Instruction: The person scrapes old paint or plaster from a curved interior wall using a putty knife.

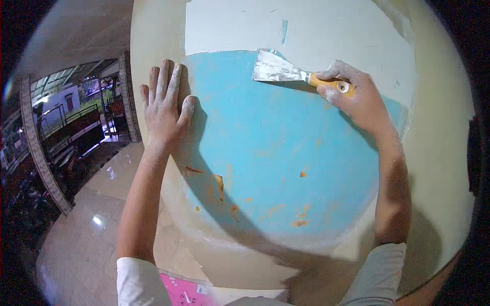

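Note:
My right hand is closed round the orange-yellow handle of a putty knife. Its wide metal blade, smeared with white, points left and lies at the lower border of a white filler coat on the panel. Below that coat spreads a bright blue painted area with scattered brown chips and scuffs. My left hand, dusted white, rests flat with fingers spread on the panel's pale left margin, beside the blue. Whether the blade presses on the surface is hard to tell.
The pale panel fills most of the view and has a rounded blue lower edge. At the left lie a shiny tiled floor, a pillar and a dark railing. A pink item shows at the bottom.

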Demonstrator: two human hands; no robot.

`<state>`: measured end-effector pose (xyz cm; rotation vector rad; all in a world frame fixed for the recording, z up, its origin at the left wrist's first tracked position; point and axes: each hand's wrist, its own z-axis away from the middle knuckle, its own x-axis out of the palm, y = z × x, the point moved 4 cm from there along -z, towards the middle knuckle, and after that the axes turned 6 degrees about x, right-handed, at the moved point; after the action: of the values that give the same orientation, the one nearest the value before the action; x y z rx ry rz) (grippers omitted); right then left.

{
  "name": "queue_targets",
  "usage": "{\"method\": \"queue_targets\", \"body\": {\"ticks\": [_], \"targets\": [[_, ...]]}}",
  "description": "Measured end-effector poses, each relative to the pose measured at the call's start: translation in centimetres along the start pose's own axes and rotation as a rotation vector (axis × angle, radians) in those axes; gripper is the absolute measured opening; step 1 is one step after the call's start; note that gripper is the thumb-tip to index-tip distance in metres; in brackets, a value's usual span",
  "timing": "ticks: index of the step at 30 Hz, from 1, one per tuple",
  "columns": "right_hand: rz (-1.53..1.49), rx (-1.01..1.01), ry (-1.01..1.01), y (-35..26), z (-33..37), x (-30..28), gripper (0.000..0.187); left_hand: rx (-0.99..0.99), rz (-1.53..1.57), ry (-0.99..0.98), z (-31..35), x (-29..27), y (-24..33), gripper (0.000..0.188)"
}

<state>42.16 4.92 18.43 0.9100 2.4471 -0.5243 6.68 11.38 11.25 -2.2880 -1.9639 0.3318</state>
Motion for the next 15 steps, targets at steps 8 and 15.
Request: {"method": "queue_targets", "body": {"ticks": [8, 15], "targets": [[0.041, -0.04, 0.03, 0.1, -0.3, 0.6, 0.027, 0.006, -0.001, -0.016, 0.0, 0.1, 0.3, 0.067], [0.02, 0.019, 0.038, 1.0, 0.7, 0.6, 0.025, -0.006, -0.007, -0.012, 0.4, 0.1, 0.2, 0.067]]}}
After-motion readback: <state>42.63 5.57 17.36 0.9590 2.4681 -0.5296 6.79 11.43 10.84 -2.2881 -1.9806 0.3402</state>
